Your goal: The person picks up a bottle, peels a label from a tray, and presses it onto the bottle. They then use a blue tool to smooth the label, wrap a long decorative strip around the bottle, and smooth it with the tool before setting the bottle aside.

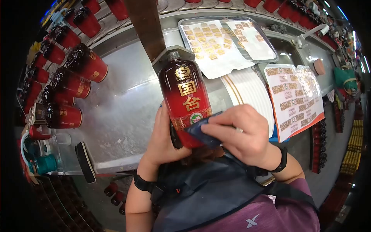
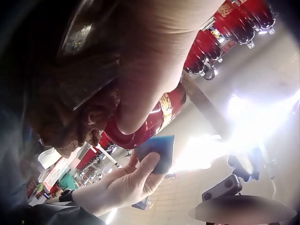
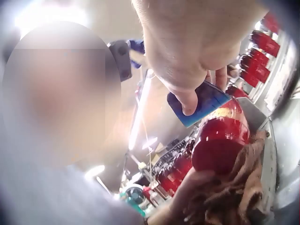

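A bottle [image 1: 181, 92], dark at the neck and red below with gold characters, lies tilted over the metal table, its neck against a bracket on a brown post. The left hand [image 1: 160, 139] grips its lower side. Pinched between thumb and fingers of the right hand [image 1: 245, 135] is a dark blue flat piece [image 1: 205, 131], held against the label near the bottle's base. The right wrist view shows the blue piece [image 3: 199, 103] touching the bottle [image 3: 222, 140], with a brown cloth [image 3: 248, 183] beneath the base.
Several red bottles [image 1: 87, 63] stand along the left. A tray [image 1: 266, 42] with label sheets is at the back. Right of the bottle lie a striped white cloth [image 1: 251, 96] and a printed label sheet [image 1: 295, 100]. A black object [image 1: 85, 162] lies on the table's front left edge.
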Demonstrator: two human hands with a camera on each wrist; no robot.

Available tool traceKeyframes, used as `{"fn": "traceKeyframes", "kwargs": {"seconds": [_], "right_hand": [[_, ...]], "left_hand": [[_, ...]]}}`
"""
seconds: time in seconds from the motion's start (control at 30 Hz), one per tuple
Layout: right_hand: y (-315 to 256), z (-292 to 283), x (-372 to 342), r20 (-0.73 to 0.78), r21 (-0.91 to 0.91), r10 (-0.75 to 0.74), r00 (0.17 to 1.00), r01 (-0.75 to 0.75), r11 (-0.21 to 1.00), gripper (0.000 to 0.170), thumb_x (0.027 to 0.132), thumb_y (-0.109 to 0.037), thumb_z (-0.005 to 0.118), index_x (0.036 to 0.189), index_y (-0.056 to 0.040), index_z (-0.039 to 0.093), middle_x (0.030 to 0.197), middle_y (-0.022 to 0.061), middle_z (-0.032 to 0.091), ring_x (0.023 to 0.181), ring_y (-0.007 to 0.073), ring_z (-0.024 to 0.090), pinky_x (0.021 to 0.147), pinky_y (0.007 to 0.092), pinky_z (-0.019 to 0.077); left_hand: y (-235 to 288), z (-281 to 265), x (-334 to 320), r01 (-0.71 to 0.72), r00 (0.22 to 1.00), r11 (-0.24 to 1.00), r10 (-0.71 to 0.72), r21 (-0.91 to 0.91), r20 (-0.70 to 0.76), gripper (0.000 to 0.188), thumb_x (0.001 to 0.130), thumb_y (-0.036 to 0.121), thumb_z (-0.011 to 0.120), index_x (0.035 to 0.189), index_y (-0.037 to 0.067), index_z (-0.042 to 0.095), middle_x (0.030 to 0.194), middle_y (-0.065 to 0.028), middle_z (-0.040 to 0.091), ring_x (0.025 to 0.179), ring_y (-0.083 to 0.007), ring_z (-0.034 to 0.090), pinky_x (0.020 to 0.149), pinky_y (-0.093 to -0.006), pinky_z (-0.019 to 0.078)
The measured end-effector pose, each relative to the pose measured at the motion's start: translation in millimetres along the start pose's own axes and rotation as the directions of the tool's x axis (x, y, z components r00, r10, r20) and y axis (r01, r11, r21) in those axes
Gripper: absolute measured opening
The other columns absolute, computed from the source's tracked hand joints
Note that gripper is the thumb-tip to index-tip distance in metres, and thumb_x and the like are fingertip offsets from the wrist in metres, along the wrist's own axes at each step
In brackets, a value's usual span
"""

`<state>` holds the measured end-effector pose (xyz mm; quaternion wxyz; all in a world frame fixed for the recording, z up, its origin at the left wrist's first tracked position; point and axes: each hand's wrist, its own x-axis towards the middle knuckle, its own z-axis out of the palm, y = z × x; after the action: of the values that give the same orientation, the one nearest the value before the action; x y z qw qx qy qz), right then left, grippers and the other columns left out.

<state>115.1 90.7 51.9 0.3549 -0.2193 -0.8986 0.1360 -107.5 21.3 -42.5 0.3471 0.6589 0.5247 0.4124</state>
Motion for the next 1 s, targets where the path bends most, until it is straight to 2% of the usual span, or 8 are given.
{"fn": "traceKeyframes", "kwargs": {"seconds": [0.53,0.6,0.67,0.7,0.8,0.83,0.93,1.0], "right_hand": [[6,-4,9,0.111,-0.063,-0.105,0.988,0.112,0.992,0.035,0.065,-0.016,0.066,0.099,-0.0066,0.072,0.089,0.0034,0.066,0.076,0.0218,0.064,0.063,0.0320,0.0523],[-6,10,-4,0.096,0.103,-0.249,0.964,0.239,0.966,0.037,0.066,-0.019,0.065,0.102,-0.0082,0.065,0.089,0.0019,0.059,0.085,0.0208,0.060,0.069,0.0328,0.0505],[-20,4,-8,0.199,0.255,-0.295,0.935,0.241,0.936,0.035,0.074,-0.016,0.065,0.107,-0.0070,0.066,0.098,0.0052,0.062,0.088,0.0229,0.061,0.072,0.0347,0.0508],[-21,2,-7,0.182,0.294,-0.251,0.951,0.191,0.936,0.033,0.075,-0.016,0.066,0.107,-0.0075,0.065,0.095,0.0044,0.060,0.088,0.0231,0.060,0.072,0.0347,0.0503],[-8,-20,-18,0.128,0.349,-0.091,0.988,0.041,0.936,0.034,0.082,-0.019,0.070,0.114,-0.0093,0.065,0.086,0.0053,0.056,0.080,0.0275,0.057,0.071,0.0356,0.0490],[-1,-32,-24,0.158,0.323,0.154,0.975,-0.198,0.926,0.036,0.084,-0.020,0.071,0.118,-0.0097,0.065,0.087,0.0052,0.059,0.081,0.0245,0.059,0.073,0.0338,0.0493],[31,-59,-58,0.099,0.528,0.595,0.798,-0.549,0.648,0.033,0.095,-0.023,0.066,0.126,-0.0093,0.065,0.094,0.0031,0.066,0.087,0.0117,0.061,0.080,0.0275,0.0490],[54,-109,-94,0.114,0.479,0.853,0.509,-0.780,0.402,0.026,0.100,-0.021,0.058,0.121,-0.0073,0.066,0.100,0.0003,0.067,0.090,0.0052,0.059,0.080,0.0238,0.0490]], "left_hand": [[8,3,6,-0.034,0.998,0.999,0.034,0.014,-0.052,0.096,0.058,0.022,0.083,0.140,0.001,0.039,0.132,-0.0199,0.049,0.121,-0.0396,0.048,0.105,-0.0446,0.0387],[4,11,-1,0.121,0.989,0.971,-0.136,-0.206,-0.061,0.098,0.061,0.024,0.085,0.142,0.001,0.036,0.133,-0.0192,0.047,0.125,-0.0370,0.047,0.107,-0.0436,0.0377],[0,8,-6,0.077,0.996,0.977,-0.086,-0.199,-0.035,0.110,0.060,0.024,0.088,0.148,0.001,0.027,0.138,-0.0175,0.045,0.130,-0.0322,0.046,0.110,-0.0431,0.0363],[11,10,-3,0.167,0.984,0.911,-0.181,-0.378,0.000,0.113,0.058,0.028,0.090,0.148,0.001,0.027,0.140,-0.0155,0.044,0.128,-0.0307,0.048,0.108,-0.0433,0.0384],[-6,3,-13,0.008,0.994,0.996,-0.018,-0.086,-0.111,0.123,0.057,0.035,0.092,0.151,0.000,0.022,0.144,-0.0164,0.040,0.133,-0.0293,0.044,0.112,-0.0432,0.0348],[1,10,-14,-0.014,0.968,0.994,-0.015,-0.112,-0.251,0.130,0.058,0.038,0.091,0.155,-0.001,0.014,0.149,-0.0191,0.035,0.136,-0.0306,0.040,0.114,-0.0436,0.0315],[8,1,-21,-0.066,0.932,0.972,0.141,0.226,-0.335,0.115,0.068,0.032,0.084,0.157,0.003,0.016,0.152,-0.0231,0.030,0.142,-0.0356,0.032,0.116,-0.0460,0.0266],[0,-1,-36,-0.121,0.934,0.915,0.236,0.384,-0.268,0.109,0.069,0.035,0.083,0.155,0.003,0.023,0.154,-0.0242,0.028,0.141,-0.0394,0.031,0.115,-0.0492,0.0267]]}}
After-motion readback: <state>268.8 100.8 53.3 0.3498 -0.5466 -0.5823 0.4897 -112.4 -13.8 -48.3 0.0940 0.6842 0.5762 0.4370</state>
